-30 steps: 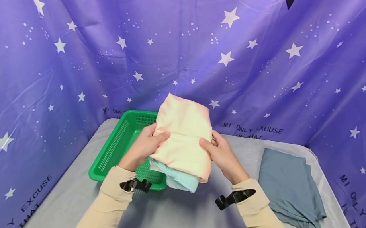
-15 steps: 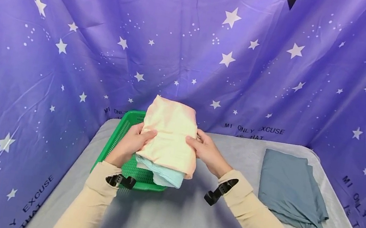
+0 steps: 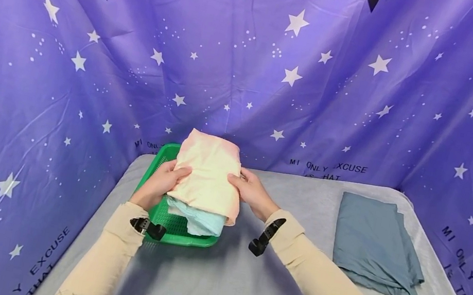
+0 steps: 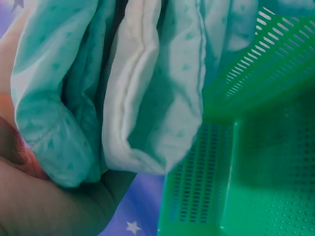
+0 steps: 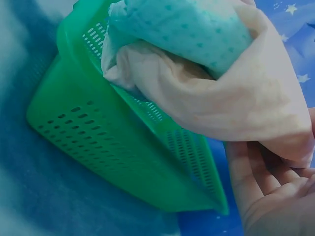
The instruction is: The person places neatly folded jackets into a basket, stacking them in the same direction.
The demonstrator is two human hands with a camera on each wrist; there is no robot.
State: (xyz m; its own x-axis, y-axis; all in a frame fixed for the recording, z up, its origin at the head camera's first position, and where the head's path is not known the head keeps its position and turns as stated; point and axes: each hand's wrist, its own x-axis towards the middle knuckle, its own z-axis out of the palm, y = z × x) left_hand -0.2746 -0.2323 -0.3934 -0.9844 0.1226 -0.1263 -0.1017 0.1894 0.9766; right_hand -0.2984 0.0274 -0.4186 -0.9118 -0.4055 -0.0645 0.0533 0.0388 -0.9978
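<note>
Both hands hold a folded cloth bundle [image 3: 209,169] in the air over the right part of a green plastic basket [image 3: 183,240]. Its outside is pale pink, and a mint-green cloth layer [image 3: 206,222] with small printed marks sticks out at the near end. On the bundle's left edge, the left hand [image 3: 160,184] grips with its thumb on top. The right hand [image 3: 255,192] pinches the opposite edge likewise, its other fingers underneath. In the left wrist view, mint and whitish folds [image 4: 130,113] hang beside the basket's inside. The right wrist view shows the pink layer [image 5: 197,105] wrapped round the mint one.
A folded blue-grey cloth [image 3: 375,244] lies at the right of the grey-covered table [image 3: 235,293]. Purple star-printed curtains [image 3: 250,66] surround the table at the back and sides. A black strap [image 3: 266,237] is on each wrist.
Both hands have carried the cloth bundle leftward and slightly down, from the basket's right side to over it. Their grip looks the same. The blue-grey cloth and the basket stay in place.
</note>
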